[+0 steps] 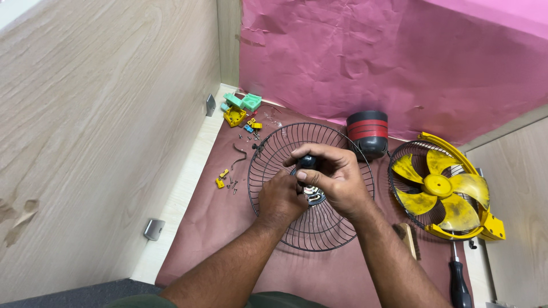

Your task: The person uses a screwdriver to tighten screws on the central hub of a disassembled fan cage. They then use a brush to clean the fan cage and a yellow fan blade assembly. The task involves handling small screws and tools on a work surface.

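A person is working both hands over the middle of a round black wire fan guard (311,188) that is lying flat on a brownish-red paper sheet (228,228). The right hand (337,177) is reaching in from the right and curling its fingers around a small dark knob-like part (308,162) at the guard's hub, with thumb and forefinger closing on it. The left hand (281,197) is coming in from the near left, fingers bent and pressing against the hub just below that part; whether it is gripping anything of its own is hidden. The small part is sitting directly between the two hands, slightly nearer the right hand's fingertips, and it appears to be standing upright out of the flat guard, toward the camera. A silvery metal plate (314,195) is showing under the hands at the centre.

To the right, a yellow fan blade (438,187) is resting in a second guard with a yellow frame. A black and red motor housing (367,132) is standing on the far side, small yellow and green pieces (240,111) are lying far left, and a screwdriver (458,283) is lying near right.
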